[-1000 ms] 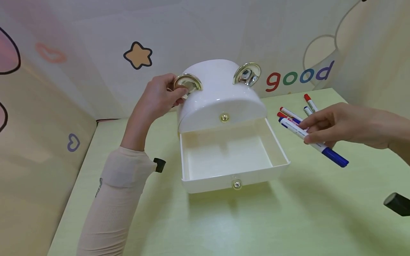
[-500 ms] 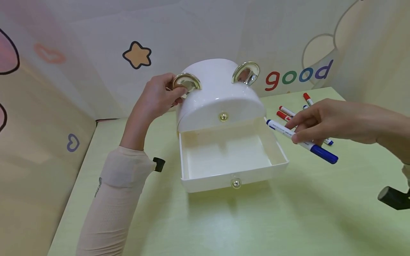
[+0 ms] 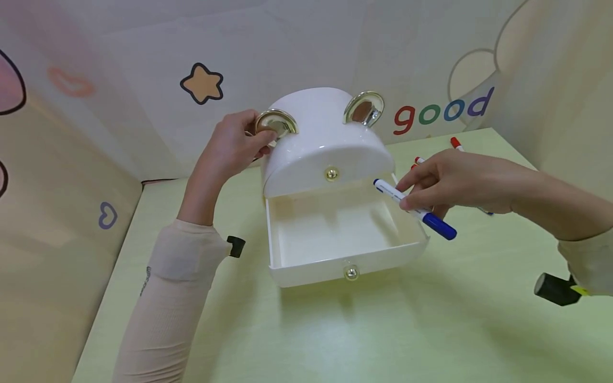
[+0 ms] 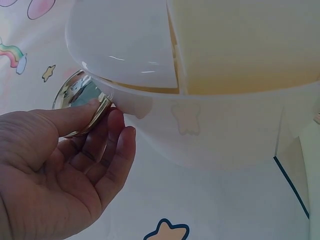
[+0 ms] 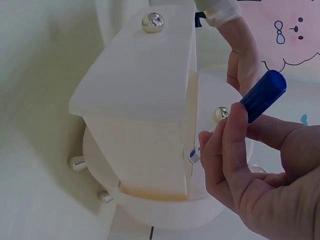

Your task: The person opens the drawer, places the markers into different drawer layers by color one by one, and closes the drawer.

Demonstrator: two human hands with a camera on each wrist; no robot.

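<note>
From the drawer [image 3: 311, 274], the box [image 3: 325, 114] stood at twelve o'clock on the table [image 3: 306, 335], its ear [image 3: 280, 122] in my left hand [image 3: 234, 146] at ten; my right hand [image 3: 455, 183] held a marker [image 3: 420, 214] toward two-thirty, loose markers [image 3: 455, 142] lying beyond.

Orange star [image 3: 202, 83] on pale wall [image 3: 297, 48]

From here, I see my left hand [image 3: 234, 141] pinch, left arm [image 3: 165, 298] stretched forward. My right hand [image 3: 460, 180] pinches too, right arm [image 3: 562, 203] slanting in sideways.

Both cream sleeves [image 3: 165, 308] have a black block [image 3: 236, 247] jutting out.
</note>
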